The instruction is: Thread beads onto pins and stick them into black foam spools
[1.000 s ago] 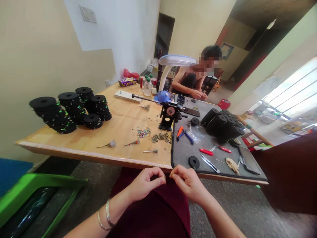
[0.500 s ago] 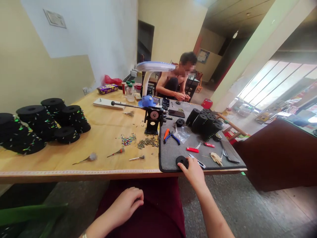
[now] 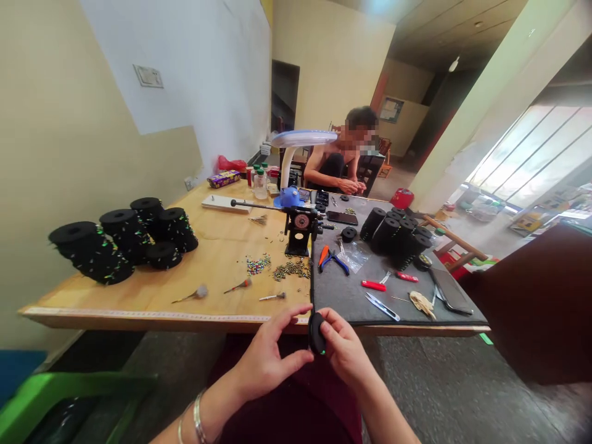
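Note:
A small black foam disc stands on edge between my two hands, just below the table's front edge and above my dark red lap. My right hand grips it from the right with curled fingers. From the left, my left hand pinches the disc between thumb and forefinger. A grey mat lies on the table just beyond my hands. On the mat are small scissors, a red lighter and orange-handled pliers.
Stacks of black discs stand on the table's left, more rolls at the mat's far end. A black winding device, loose beads, metal bits and feathered pieces lie mid-table. Another person sits at the far end. A green chair stands at my left.
My right hand picked the black disc off the mat's front edge and brought it down to my lap. My left hand rose from my lap to meet it.

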The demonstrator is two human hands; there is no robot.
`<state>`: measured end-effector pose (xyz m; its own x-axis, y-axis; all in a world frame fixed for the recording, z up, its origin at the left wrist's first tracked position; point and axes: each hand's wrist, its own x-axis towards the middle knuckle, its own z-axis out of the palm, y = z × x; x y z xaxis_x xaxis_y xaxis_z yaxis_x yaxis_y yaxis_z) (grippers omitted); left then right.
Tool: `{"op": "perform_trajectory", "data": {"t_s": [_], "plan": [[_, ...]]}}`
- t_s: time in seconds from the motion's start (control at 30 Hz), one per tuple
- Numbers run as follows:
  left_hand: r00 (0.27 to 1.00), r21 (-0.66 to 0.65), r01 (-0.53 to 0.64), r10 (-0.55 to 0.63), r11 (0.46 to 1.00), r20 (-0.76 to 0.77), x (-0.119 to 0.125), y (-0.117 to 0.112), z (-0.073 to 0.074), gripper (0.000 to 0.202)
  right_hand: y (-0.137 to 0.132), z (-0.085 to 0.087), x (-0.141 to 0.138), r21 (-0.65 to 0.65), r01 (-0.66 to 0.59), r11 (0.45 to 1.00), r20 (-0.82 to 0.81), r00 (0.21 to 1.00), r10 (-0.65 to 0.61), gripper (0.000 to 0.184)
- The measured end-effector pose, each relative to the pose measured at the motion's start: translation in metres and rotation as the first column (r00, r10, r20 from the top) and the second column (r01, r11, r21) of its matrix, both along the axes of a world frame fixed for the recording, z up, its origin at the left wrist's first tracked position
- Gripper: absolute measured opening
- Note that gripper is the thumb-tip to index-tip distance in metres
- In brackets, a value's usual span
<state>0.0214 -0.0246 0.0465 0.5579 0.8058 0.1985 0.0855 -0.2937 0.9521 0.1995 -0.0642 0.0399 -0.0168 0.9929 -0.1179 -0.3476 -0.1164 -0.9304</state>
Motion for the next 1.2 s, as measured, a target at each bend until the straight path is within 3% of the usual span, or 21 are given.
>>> {"op": "perform_trajectory", "data": {"t_s": [0.07, 0.17, 0.23, 0.33, 0.4, 0.5, 0.57, 0.63, 0.7, 0.8, 0.87, 0.93, 1.03, 1.1, 1.2], "plan": [[0.999, -0.007, -0.033, 0.034, 0.999, 0.043, 0.003, -0.001, 0.004, 0.054, 0.001, 0.0, -0.016, -0.014, 0.016, 1.0, -0.078, 0.997, -0.018, 0.04], [0.989, -0.059, -0.108, 0.114, 0.992, 0.098, 0.003, 0.0, -0.002, 0.05, 0.003, -0.007, -0.029, -0.056, 0.008, 0.998, -0.1, 0.995, -0.013, 0.041], [0.976, -0.123, -0.135, 0.153, 0.983, 0.157, 0.001, 0.005, -0.008, 0.051, 0.002, -0.014, -0.034, -0.065, -0.009, 0.998, -0.034, 0.999, 0.006, 0.041], [0.953, -0.218, -0.156, 0.205, 0.963, 0.222, -0.003, 0.016, -0.012, 0.052, -0.007, -0.02, -0.036, -0.004, 0.007, 1.0, 0.21, 0.978, -0.006, 0.038], [0.954, -0.235, -0.166, 0.216, 0.958, 0.207, -0.006, 0.023, -0.011, 0.051, -0.015, -0.016, -0.035, 0.079, -0.001, 0.997, 0.444, 0.895, -0.034, 0.034], [0.976, -0.194, -0.148, 0.175, 0.97, 0.128, -0.01, 0.031, -0.008, 0.048, -0.023, 0.003, -0.03, 0.201, -0.126, 0.971, 0.754, 0.653, -0.072, 0.029], [0.992, -0.146, -0.092, 0.104, 0.985, 0.076, -0.011, 0.032, -0.006, 0.045, -0.023, 0.02, -0.025, 0.243, -0.2, 0.949, 0.845, 0.524, -0.106, 0.026], [0.999, -0.124, 0.008, -0.002, 0.992, 0.048, -0.013, 0.03, -0.004, 0.043, -0.016, 0.035, -0.019, 0.266, -0.23, 0.936, 0.871, 0.473, -0.131, 0.025], [0.992, -0.14, 0.12, -0.114, 0.983, 0.051, -0.014, 0.027, -0.001, 0.048, -0.005, 0.042, -0.011, 0.282, -0.235, 0.93, 0.859, 0.494, -0.135, 0.023], [0.965, -0.206, 0.244, -0.216, 0.948, 0.147, -0.015, 0.02, 0.003, 0.058, 0.012, 0.033, -0.004, 0.24, -0.19, 0.952, 0.744, 0.666, -0.054, 0.025], [0.94, -0.272, 0.286, -0.215, 0.919, 0.265, -0.015, 0.016, 0.005, 0.057, 0.017, 0.017, -0.004, 0.184, -0.156, 0.97, 0.621, 0.783, 0.008, 0.029], [0.927, -0.342, 0.257, -0.131, 0.904, 0.351, -0.013, 0.015, 0.007, 0.049, 0.013, 0.002, -0.009, 0.126, -0.159, 0.979, 0.548, 0.834, 0.065, 0.032], [0.94, -0.407, 0.086, 0.061, 0.909, 0.335, -0.007, 0.019, 0.006, 0.042, -0.003, -0.008, -0.019, 0.043, -0.221, 0.974, 0.558, 0.814, 0.16, 0.032], [0.959, -0.377, -0.032, 0.135, 0.926, 0.249, -0.004, 0.025, 0.003, 0.043, -0.01, -0.001, -0.021, 0.047, -0.246, 0.968, 0.624, 0.764, 0.164, 0.027], [0.99, -0.279, -0.044, 0.078, 0.959, 0.114, -0.005, 0.032, -0.003, 0.042, -0.008, 0.021, -0.016, 0.15, -0.224, 0.963, 0.745, 0.666, 0.039, 0.024]]}}
